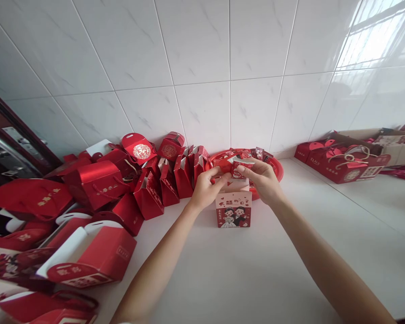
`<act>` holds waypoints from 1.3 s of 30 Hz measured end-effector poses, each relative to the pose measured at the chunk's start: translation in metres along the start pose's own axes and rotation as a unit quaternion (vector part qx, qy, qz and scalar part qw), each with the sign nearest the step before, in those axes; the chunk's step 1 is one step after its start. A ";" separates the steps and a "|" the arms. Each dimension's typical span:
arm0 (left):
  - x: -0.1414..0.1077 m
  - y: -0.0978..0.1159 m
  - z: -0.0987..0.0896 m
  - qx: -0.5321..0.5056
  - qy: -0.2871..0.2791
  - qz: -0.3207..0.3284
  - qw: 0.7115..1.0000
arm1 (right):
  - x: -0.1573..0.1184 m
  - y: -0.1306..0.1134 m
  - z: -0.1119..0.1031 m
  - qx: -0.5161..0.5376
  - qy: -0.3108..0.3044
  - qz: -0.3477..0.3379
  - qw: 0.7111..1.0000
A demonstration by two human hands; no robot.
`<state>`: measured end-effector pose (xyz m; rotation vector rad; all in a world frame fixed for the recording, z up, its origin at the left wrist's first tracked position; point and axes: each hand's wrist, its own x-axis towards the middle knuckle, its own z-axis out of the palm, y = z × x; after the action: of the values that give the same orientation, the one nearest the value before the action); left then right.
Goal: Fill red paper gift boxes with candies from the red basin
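A small upright gift box [234, 210], printed with a cartoon bride and groom, stands in front of me with its top open. Just above it, my left hand [206, 188] pinches a shiny red wrapped packet [225, 166]. My right hand [263, 180] grips a red packet with white print [240, 170], close beside the other one. Both look like wrapped sweets, though the fingers cover part of each. Behind the hands lies a round red basin [278, 170] with more wrapped pieces in it, partly hidden by my hands and the box.
Several red gift boxes [97, 182] crowd the left side, some open, and a row of slim red boxes [170, 182] reaches towards the basin. On the right stands a red box [349, 164] with cord handles. A tiled wall [202, 112] closes off the back.
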<state>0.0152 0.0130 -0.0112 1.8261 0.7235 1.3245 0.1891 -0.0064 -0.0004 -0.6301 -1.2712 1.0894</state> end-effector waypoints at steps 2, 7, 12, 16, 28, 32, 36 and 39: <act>0.001 0.000 -0.002 0.000 0.034 -0.007 0.999 | 0.000 -0.001 0.001 -0.002 0.015 -0.003 1.000; 0.005 -0.004 -0.011 0.031 0.157 -0.011 0.987 | -0.001 0.000 -0.002 -0.039 0.064 -0.022 0.997; 0.008 -0.006 -0.020 0.032 0.219 -0.002 0.975 | -0.001 0.004 0.000 -0.106 0.047 -0.019 0.993; 0.008 -0.004 -0.022 0.024 0.220 -0.002 0.975 | -0.001 0.010 0.002 -0.143 0.045 -0.013 0.989; 0.009 -0.010 -0.023 0.031 0.196 0.001 0.980 | 0.003 0.015 -0.006 -0.305 0.030 -0.095 0.947; 0.006 0.002 -0.017 0.051 0.132 0.023 0.990 | 0.001 0.007 -0.005 -0.230 0.060 -0.106 0.966; 0.001 0.008 -0.008 0.065 0.061 0.038 0.995 | -0.003 -0.002 -0.001 -0.191 -0.007 -0.080 0.978; 0.000 0.005 -0.004 0.064 0.062 0.035 0.995 | -0.005 -0.005 0.000 -0.173 -0.027 -0.077 0.981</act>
<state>0.0118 0.0112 -0.0065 1.8975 0.8336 1.4790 0.1908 -0.0127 0.0023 -0.7510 -1.5475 0.7673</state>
